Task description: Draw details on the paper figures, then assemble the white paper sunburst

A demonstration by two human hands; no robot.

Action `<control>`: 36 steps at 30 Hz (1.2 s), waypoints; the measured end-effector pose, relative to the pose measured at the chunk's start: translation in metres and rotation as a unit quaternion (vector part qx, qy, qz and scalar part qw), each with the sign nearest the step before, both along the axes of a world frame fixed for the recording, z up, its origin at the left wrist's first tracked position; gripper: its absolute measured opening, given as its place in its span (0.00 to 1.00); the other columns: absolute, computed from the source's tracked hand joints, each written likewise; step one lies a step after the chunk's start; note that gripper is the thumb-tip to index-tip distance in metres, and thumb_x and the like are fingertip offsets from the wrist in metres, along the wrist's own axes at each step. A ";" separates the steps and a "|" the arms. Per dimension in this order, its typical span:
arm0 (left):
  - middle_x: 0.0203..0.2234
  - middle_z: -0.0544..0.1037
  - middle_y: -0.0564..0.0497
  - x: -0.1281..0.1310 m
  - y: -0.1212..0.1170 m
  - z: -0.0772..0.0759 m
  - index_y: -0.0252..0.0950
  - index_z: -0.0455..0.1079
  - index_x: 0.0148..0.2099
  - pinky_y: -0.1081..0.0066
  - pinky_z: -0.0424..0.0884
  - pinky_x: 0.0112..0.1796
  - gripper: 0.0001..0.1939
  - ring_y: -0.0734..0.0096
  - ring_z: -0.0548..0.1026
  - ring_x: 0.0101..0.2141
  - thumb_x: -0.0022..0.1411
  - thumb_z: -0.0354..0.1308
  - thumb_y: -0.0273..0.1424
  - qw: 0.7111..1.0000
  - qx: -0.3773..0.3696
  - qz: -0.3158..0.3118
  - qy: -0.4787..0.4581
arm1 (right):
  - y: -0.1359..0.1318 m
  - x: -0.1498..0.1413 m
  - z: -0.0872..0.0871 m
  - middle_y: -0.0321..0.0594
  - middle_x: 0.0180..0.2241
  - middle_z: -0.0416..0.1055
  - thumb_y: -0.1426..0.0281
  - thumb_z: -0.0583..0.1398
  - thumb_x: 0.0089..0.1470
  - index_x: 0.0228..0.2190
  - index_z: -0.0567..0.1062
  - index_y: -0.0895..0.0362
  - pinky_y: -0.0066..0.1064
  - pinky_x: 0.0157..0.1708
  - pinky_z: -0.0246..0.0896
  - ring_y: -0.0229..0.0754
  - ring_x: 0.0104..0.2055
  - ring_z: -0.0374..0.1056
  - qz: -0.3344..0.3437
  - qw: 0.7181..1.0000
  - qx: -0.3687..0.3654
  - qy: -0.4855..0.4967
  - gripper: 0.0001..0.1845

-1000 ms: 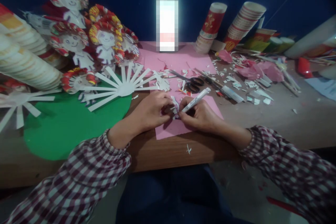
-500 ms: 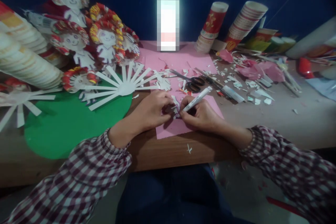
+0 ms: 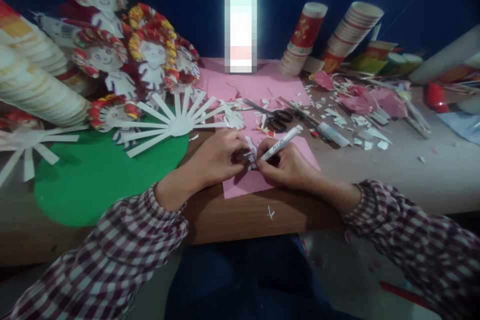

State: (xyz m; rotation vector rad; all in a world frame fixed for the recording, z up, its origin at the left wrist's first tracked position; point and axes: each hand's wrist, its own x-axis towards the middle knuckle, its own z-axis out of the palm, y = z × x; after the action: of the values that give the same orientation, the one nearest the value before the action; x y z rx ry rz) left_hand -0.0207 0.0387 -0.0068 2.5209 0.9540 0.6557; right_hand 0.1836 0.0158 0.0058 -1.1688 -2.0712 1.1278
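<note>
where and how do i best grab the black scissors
Grip the scissors by the black handle loops, I'd say, reaching down from above on the near side. They lie flat, loops nearer you and blades pointing away to the left, and long thin items crowd their right side.

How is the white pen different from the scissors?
The white pen is held in the right hand, but the scissors lie loose. The pen is one straight stick, while the scissors have looped handles. The pen's barrel is white; the scissors' handles are black. Both are long and thin.
</note>
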 end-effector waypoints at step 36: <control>0.31 0.78 0.49 -0.019 -0.010 0.010 0.33 0.73 0.42 0.74 0.69 0.31 0.09 0.75 0.72 0.27 0.62 0.53 0.29 0.901 0.217 0.351 -0.132 | 0.047 0.032 0.003 0.26 0.16 0.60 0.61 0.66 0.41 0.24 0.64 0.55 0.19 0.14 0.39 0.27 0.16 0.49 -0.204 0.865 -0.167 0.427 0.17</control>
State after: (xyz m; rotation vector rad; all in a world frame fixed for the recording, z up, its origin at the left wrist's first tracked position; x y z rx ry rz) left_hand -0.0397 0.0288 0.0033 2.2825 1.7826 1.5256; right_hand 0.2157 0.0631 0.0092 -0.9270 -0.9311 1.4583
